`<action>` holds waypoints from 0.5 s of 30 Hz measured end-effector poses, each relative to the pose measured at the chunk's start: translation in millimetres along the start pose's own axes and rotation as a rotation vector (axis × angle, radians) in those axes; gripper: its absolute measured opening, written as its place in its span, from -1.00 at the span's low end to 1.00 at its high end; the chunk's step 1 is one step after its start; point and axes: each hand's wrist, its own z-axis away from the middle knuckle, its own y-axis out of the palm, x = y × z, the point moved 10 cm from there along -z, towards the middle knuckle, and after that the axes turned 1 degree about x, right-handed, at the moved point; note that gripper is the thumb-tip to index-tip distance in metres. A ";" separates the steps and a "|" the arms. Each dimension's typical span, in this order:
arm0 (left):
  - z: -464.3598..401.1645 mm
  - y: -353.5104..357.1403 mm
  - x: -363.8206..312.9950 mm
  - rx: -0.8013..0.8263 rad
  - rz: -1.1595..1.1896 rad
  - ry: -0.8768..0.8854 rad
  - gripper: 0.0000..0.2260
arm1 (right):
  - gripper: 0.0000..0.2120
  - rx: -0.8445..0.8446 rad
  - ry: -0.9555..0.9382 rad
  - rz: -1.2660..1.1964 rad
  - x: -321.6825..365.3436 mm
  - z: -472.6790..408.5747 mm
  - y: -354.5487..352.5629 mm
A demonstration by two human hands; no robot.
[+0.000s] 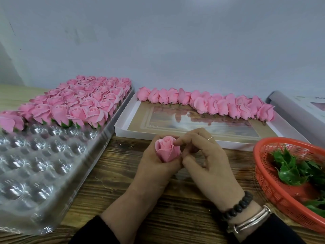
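A pink artificial rose head point(168, 148) stands upright in my left hand point(154, 166), whose fingers curl round its base over the wooden table. My right hand point(209, 164) is beside it on the right. Its index fingertip touches the rose's upper right petals and its thumb sits near the base. Whether the right hand pinches anything is unclear. A clear plastic blister tray point(35, 161) on the left holds several pink roses point(84, 101) in its far rows; the near cups are bare. A white box lid point(133, 131) behind my hands carries a row of pink roses point(211, 103) along its far edge.
A red plastic mesh basket point(274, 187) at the right holds several green plastic leaf calyxes point(292, 168). Another white box point(299, 106) lies at the far right. A grey wall runs behind the wooden table point(175, 217). My right wrist wears a dark bead bracelet and a silver bangle.
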 end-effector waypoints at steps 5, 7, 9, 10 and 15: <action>-0.3 0.1 9.1 0.031 0.036 -0.075 -0.69 | -0.64 0.041 -0.007 -0.023 -1.4 0.8 3.0; -1.1 -4.0 9.6 0.000 0.081 -0.088 -0.74 | -0.65 0.013 0.035 -0.070 -7.1 1.6 1.8; -2.1 -6.3 8.2 -0.030 0.148 -0.083 -0.77 | -0.74 -0.018 0.095 -0.134 -16.0 2.0 1.0; -2.0 -7.3 7.2 -0.047 0.200 -0.079 -0.79 | -0.77 -0.020 0.121 -0.151 -20.3 2.1 2.0; -0.7 -6.9 10.4 -0.091 0.416 -0.123 -0.74 | -0.67 0.135 0.235 -0.155 -34.2 7.3 23.7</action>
